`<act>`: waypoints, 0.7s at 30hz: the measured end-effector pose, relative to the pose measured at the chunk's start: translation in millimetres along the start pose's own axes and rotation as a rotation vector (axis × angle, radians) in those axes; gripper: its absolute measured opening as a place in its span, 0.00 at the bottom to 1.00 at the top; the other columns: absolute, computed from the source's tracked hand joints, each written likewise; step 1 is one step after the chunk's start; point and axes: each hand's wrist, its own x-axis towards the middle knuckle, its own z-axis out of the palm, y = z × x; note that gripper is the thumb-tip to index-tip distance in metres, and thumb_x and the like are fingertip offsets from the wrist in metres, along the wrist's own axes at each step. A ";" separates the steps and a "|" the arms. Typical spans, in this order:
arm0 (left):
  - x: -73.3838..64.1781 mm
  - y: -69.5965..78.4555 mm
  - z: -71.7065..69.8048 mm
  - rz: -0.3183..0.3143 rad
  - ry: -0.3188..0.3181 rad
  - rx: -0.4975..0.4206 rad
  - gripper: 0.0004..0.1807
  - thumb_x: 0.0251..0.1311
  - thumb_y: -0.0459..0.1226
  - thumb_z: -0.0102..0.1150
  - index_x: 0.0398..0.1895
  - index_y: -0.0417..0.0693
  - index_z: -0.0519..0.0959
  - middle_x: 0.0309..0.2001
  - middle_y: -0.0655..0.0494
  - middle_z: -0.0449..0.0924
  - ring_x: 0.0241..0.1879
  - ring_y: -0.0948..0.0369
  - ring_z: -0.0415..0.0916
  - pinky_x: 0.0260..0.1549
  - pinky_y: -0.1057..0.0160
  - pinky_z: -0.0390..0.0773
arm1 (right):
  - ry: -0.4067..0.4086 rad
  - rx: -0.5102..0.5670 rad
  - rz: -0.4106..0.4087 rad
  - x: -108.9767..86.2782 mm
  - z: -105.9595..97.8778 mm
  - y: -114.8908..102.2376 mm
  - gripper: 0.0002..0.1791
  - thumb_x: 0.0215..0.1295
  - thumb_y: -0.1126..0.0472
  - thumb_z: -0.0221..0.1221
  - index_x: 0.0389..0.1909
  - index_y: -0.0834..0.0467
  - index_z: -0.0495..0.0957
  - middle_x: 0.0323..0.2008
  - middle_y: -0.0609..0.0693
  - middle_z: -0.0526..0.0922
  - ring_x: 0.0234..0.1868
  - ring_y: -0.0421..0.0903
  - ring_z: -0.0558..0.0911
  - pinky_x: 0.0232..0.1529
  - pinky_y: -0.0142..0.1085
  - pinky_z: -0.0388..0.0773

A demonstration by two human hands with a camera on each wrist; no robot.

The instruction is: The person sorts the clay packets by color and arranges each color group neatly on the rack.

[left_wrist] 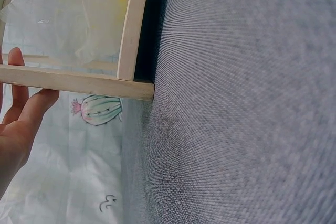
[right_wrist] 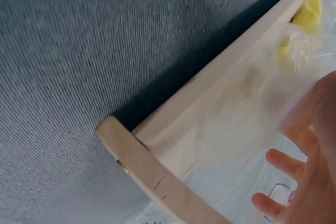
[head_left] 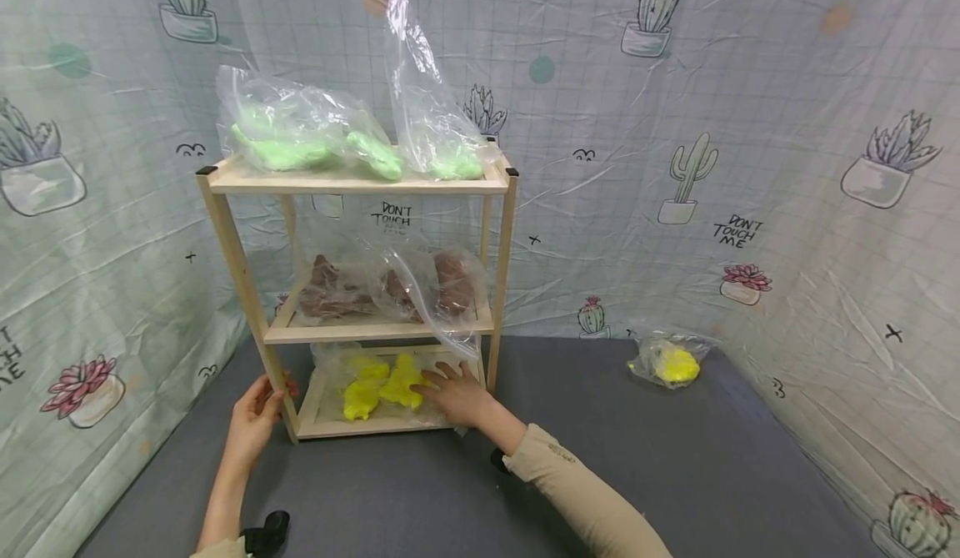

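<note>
A small three-tier wooden shelf rack [head_left: 378, 334] stands on the dark cloth. Low down, my left hand [head_left: 253, 420] holds its front left post [left_wrist: 79, 82], with fingers on both sides of the wood. On the bottom tier lies a clear plastic bag with bright yellow lumps [head_left: 362, 398] inside. My right hand [head_left: 459, 395] reaches in from the right with its fingers spread, touching the right part of that bag [right_wrist: 236, 114]. In the right wrist view its fingertips [right_wrist: 278, 161] point over the tier, curled round nothing.
Bags with pale green lumps [head_left: 296, 153] lie on the top tier, and bags with brown lumps [head_left: 330, 291] on the middle one, a zip edge hanging down in front. Another bag with a yellow lump [head_left: 677, 364] lies at the back right. Cactus-print sheets [head_left: 585, 233] enclose the table.
</note>
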 end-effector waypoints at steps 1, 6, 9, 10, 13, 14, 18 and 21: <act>0.1 -0.4 -0.2 0.002 0.000 -0.007 0.18 0.64 0.37 0.43 0.53 0.33 0.65 0.36 0.77 0.75 0.38 0.79 0.73 0.28 0.74 0.70 | -0.021 0.003 0.006 1.9 0.7 1.2 0.34 0.57 0.58 0.59 0.63 0.38 0.58 0.65 0.44 0.60 0.66 0.50 0.59 0.56 0.51 0.64; 0.3 -2.1 -0.4 0.001 -0.007 0.008 0.19 0.64 0.37 0.42 0.53 0.32 0.65 0.36 0.77 0.75 0.38 0.79 0.73 0.28 0.73 0.70 | -0.048 -0.008 0.007 6.1 5.4 6.5 0.34 0.58 0.60 0.58 0.64 0.38 0.56 0.67 0.44 0.57 0.66 0.49 0.59 0.57 0.49 0.64; 0.5 -4.0 -0.4 0.013 -0.007 0.018 0.18 0.64 0.36 0.42 0.53 0.32 0.65 0.36 0.77 0.75 0.37 0.79 0.73 0.27 0.72 0.70 | -0.021 -0.007 0.001 4.0 5.9 6.6 0.31 0.61 0.58 0.55 0.64 0.39 0.56 0.67 0.44 0.57 0.66 0.49 0.60 0.57 0.49 0.64; 0.7 -4.6 -0.4 0.021 -0.006 0.022 0.17 0.64 0.35 0.42 0.52 0.32 0.65 0.36 0.77 0.75 0.37 0.80 0.73 0.27 0.72 0.71 | -0.013 -0.006 0.001 2.9 5.0 6.3 0.30 0.62 0.58 0.54 0.64 0.39 0.56 0.67 0.44 0.57 0.66 0.49 0.60 0.57 0.49 0.64; 1.3 -5.1 -0.6 0.027 -0.006 0.013 0.18 0.64 0.35 0.42 0.52 0.31 0.65 0.37 0.76 0.76 0.37 0.79 0.73 0.27 0.73 0.71 | 0.020 -0.002 -0.002 -2.1 0.2 5.6 0.29 0.63 0.57 0.52 0.64 0.39 0.56 0.67 0.44 0.57 0.66 0.48 0.60 0.56 0.49 0.65; 1.4 -5.1 -0.7 0.027 -0.007 0.011 0.18 0.64 0.35 0.42 0.52 0.31 0.65 0.37 0.76 0.75 0.37 0.80 0.73 0.27 0.73 0.71 | 0.038 -0.003 -0.006 -4.6 -1.7 5.6 0.29 0.63 0.57 0.53 0.64 0.39 0.56 0.66 0.45 0.58 0.65 0.48 0.60 0.55 0.49 0.66; 1.4 -3.9 -1.0 0.029 -0.011 0.009 0.18 0.64 0.35 0.42 0.53 0.30 0.64 0.37 0.76 0.75 0.38 0.80 0.73 0.27 0.73 0.71 | 0.166 0.022 -0.045 -21.6 -11.2 6.7 0.26 0.64 0.56 0.51 0.62 0.42 0.60 0.64 0.46 0.62 0.63 0.48 0.64 0.51 0.48 0.70; 1.0 -3.1 -1.4 0.033 -0.009 0.015 0.17 0.64 0.35 0.42 0.52 0.32 0.65 0.36 0.77 0.75 0.38 0.80 0.73 0.27 0.73 0.71 | 0.274 0.056 -0.100 -38.8 -18.2 8.4 0.21 0.66 0.57 0.48 0.60 0.46 0.64 0.61 0.48 0.67 0.60 0.47 0.68 0.49 0.45 0.72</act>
